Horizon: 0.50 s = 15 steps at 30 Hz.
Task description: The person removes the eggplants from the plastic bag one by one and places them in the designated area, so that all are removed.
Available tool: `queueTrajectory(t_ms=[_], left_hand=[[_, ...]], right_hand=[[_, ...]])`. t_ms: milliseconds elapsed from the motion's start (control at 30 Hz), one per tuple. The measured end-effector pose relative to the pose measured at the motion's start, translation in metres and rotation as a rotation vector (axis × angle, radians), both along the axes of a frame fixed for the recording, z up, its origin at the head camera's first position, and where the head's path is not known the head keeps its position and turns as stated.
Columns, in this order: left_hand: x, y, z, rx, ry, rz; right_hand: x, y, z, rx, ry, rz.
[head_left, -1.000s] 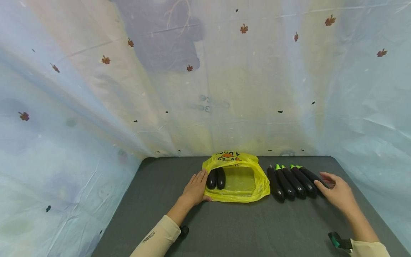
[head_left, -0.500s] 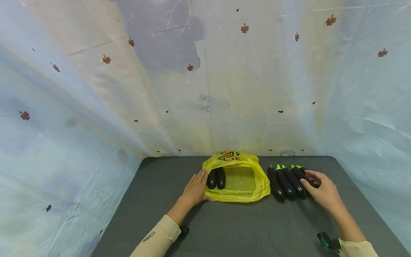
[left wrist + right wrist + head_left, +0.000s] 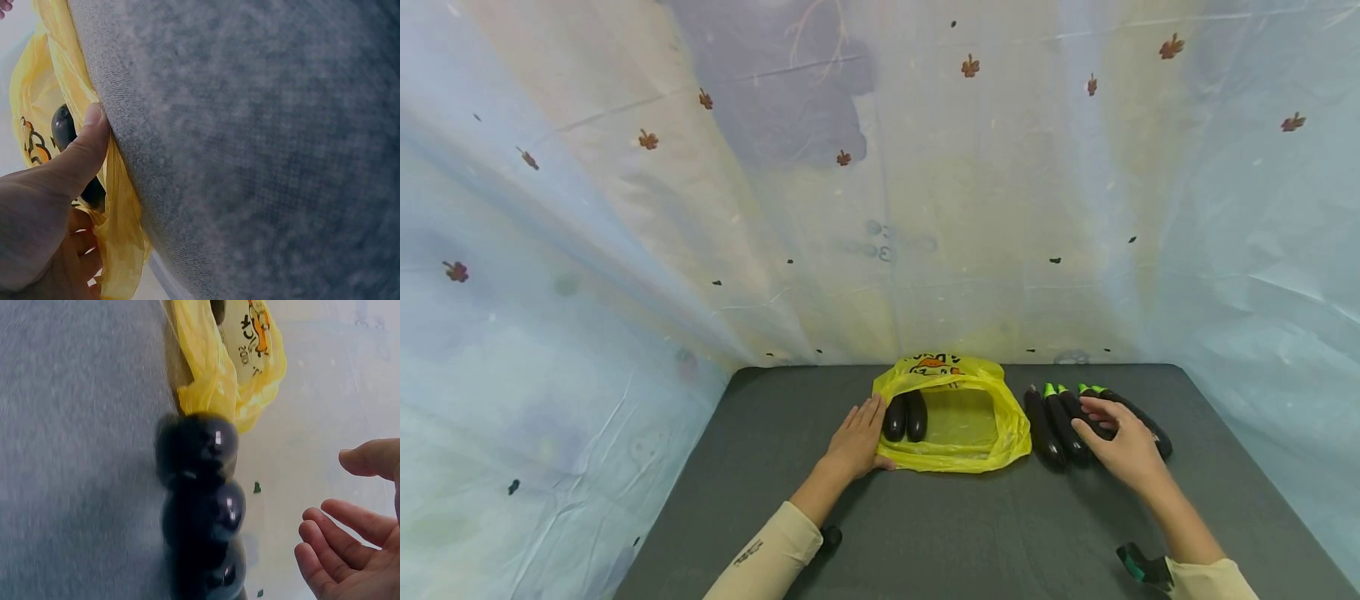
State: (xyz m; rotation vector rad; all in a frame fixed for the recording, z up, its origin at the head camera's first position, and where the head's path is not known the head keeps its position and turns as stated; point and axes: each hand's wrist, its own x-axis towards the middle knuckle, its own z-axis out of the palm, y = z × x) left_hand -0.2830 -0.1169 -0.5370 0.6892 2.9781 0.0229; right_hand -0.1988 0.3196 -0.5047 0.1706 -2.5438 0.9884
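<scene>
Dressed in long, pale cream sleeves, plain cloth ending short of the wrists and leaving the left hand (image 3: 853,442) and right hand (image 3: 1123,446) bare. On the left sleeve (image 3: 775,542), bears a small dark marking (image 3: 748,552) along the forearm, too small to read. Beside that cuff, carries a rounded black device (image 3: 830,540), partly hidden under the arm. At the right sleeve (image 3: 1210,581), wears a black band (image 3: 1159,573) next to the cuff, joined to a dark piece showing a green patch (image 3: 1133,568).
</scene>
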Motion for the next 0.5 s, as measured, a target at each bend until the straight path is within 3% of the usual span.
queueTrajectory(t_ms=[500], left_hand=[[-0.001, 0.0, 0.0, -0.009, 0.009, 0.003]], right_hand=[[-0.006, -0.036, 0.003, -0.05, -0.008, 0.062]])
